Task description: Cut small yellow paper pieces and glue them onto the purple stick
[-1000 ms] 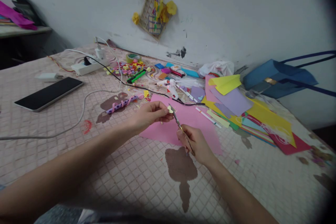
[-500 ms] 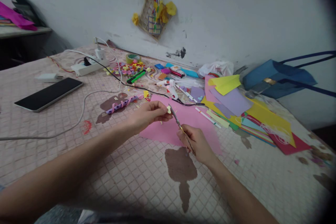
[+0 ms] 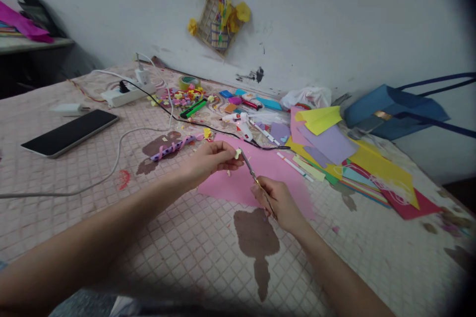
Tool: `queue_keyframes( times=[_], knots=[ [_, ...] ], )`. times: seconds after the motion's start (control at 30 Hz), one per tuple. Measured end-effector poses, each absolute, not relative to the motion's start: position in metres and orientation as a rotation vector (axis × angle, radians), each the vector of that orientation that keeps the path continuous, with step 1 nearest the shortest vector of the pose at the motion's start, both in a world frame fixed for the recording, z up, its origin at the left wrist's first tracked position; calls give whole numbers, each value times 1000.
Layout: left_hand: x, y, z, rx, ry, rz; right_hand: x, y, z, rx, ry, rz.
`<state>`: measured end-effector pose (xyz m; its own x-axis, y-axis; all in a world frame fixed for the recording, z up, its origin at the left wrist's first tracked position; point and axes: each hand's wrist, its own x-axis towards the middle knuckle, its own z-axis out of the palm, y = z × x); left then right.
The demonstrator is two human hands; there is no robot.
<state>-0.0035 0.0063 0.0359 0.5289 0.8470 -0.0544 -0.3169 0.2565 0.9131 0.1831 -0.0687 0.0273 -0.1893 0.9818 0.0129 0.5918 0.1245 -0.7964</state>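
Between the thumb and fingers of my left hand is a small pale yellow paper cutout. My right hand grips a pair of scissors, whose blades point up and left with the tips beside the cutout. Whether the blades touch it I cannot tell. Both hands are above a pink sheet on the table, where a few pale scraps lie. Left of the sheet rests a purple spotted tube wrapped with a pink strip, with a yellow flower at its end.
A phone, a power strip and trailing cables occupy the left side. Behind my hands are a green cutter, a pile of small paper flowers and a glue gun. Coloured sheets and a blue bag are at right.
My left hand and the cutout have shifted very slightly left. The scissors and my right hand stay almost in the same place.
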Motion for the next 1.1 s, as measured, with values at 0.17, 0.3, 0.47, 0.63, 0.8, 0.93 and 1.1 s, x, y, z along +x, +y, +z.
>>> queue_keyframes(
  times=[0.17,0.3,0.47,0.63,0.8,0.93,1.1],
  knots=[
    [-4,5,39,1006,650,874,183,-68,27,-1514,-1849,904],
    [-4,5,40,989,650,879,185,-68,26,-1516,-1853,904],
    [-3,6,40,995,661,883,185,-68,25,-1516,-1845,938],
    [-3,6,39,1055,654,878,184,-68,24,-1479,-1813,1026],
    [-1,6,30,1072,634,881,185,-69,21,-1471,-1759,1103],
    [2,4,28,1015,653,909,184,-70,19,-1464,-1741,1115],
    [5,1,31,967,693,934,182,-70,21,-1473,-1764,1052]
  ],
)
